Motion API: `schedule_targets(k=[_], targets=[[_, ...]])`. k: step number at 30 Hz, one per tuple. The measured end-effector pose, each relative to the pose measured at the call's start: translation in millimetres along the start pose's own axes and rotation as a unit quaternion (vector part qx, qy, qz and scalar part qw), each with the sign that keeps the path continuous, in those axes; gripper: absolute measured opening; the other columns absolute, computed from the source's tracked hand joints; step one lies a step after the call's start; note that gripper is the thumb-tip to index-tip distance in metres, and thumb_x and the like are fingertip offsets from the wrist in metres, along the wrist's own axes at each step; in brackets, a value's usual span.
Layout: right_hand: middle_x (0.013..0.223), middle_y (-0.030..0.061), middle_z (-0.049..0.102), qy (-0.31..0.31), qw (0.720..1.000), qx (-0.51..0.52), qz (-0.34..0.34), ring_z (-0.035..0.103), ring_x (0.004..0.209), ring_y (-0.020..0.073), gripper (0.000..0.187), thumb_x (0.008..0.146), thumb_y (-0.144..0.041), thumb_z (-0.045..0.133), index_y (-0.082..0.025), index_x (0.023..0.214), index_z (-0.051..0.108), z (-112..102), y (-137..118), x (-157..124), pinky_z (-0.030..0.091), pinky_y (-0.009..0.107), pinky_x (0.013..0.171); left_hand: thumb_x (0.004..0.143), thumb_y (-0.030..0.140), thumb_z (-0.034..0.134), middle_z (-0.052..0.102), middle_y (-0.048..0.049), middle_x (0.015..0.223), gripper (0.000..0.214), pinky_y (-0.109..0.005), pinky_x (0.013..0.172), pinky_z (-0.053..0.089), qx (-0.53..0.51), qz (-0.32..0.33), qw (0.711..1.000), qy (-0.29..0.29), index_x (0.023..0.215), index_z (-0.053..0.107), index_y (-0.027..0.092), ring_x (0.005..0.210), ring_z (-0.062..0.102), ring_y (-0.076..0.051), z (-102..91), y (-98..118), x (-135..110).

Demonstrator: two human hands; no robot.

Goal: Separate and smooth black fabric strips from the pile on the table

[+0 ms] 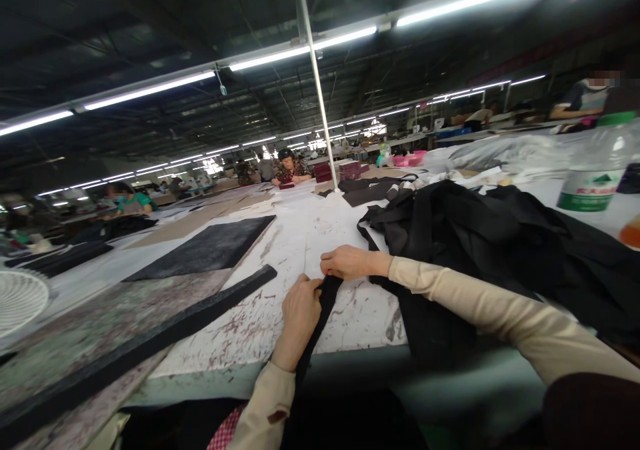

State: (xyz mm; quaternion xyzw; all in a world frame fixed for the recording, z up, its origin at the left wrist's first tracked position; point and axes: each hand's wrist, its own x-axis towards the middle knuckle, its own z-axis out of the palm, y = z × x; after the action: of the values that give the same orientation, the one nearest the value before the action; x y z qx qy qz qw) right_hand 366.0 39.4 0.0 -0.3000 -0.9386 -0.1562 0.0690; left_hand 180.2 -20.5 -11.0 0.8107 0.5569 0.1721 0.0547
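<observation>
A narrow black fabric strip [329, 298] runs from my fingers down over the front edge of the white worktable [235, 333]. My left hand [301, 309] is closed on the strip near its upper end, thumb and fingers pinched together. Just beyond it, my right hand [347, 262] pinches the strip's tip, its fingers close to the left thumb. To the right, under and beside my right forearm, lies a large heap of black fabric [465, 227], part of it hanging over the table edge.
A long dark strip [200, 327] and a black sheet [205, 247] lie on a stained board at left. A white basket [23, 300] stands far left, a plastic bottle [593, 170] at right. A pole [320, 90] rises from the table. Other people sit farther back.
</observation>
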Motion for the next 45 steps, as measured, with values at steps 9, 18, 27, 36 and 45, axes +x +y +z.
schedule_targets(k=[9,18,27,36,45], targets=[[0.098,0.0068,0.06,0.019,0.987,-0.125,-0.095,0.055,0.085,0.0162,0.021,0.096,-0.019,0.04,-0.018,0.095,0.061,10.5,5.7,-9.0,0.036,0.026,0.058,0.093,0.02,0.035,0.058,-0.0047,0.102,0.034,-0.027,0.069,0.042,0.112,0.035,0.993,-0.005,0.099,0.069,0.026,0.087,0.061,-0.016,1.1,7.4,-2.7],[0.11,0.0089,0.064,0.104,0.988,0.106,0.048,0.061,0.096,0.0158,0.04,0.08,0.001,0.045,-0.015,0.11,0.065,6.9,25.1,-17.7,0.046,0.026,0.083,0.09,0.013,0.034,0.059,-0.0075,0.104,0.036,-0.029,0.074,0.045,0.122,0.021,0.992,-0.016,0.096,0.069,0.021,0.09,0.062,-0.018,2.0,12.2,15.5],[0.097,0.0117,0.067,0.039,0.978,0.156,0.136,0.064,0.088,0.0189,0.033,0.078,0.0,0.048,-0.01,0.104,0.066,19.6,11.6,-1.6,0.049,0.029,0.08,0.09,0.017,0.038,0.062,-0.0101,0.114,0.034,-0.029,0.082,0.044,0.084,-0.002,0.996,-0.033,0.111,0.064,0.02,0.106,0.059,-0.02,6.0,21.7,50.5],[0.115,0.0114,0.062,0.049,0.976,0.201,0.063,0.061,0.102,0.018,0.048,0.073,0.005,0.044,-0.013,0.112,0.066,34.1,28.1,-8.1,0.047,0.03,0.091,0.089,0.02,0.045,0.066,-0.0041,0.102,0.028,-0.024,0.08,0.043,0.061,-0.001,0.997,-0.043,0.104,0.069,0.024,0.098,0.061,-0.017,-18.1,-19.0,-10.2],[0.138,0.0082,0.045,-0.081,0.969,0.228,0.045,0.047,0.125,0.0222,0.068,0.072,0.008,0.042,-0.026,0.128,0.058,8.8,18.8,-13.9,0.036,0.034,0.105,0.087,0.003,0.032,0.058,-0.0073,0.106,0.04,-0.027,0.073,0.045,0.166,0.062,0.984,-0.032,0.103,0.064,0.02,0.095,0.059,-0.018,-18.1,-4.7,-33.0]])
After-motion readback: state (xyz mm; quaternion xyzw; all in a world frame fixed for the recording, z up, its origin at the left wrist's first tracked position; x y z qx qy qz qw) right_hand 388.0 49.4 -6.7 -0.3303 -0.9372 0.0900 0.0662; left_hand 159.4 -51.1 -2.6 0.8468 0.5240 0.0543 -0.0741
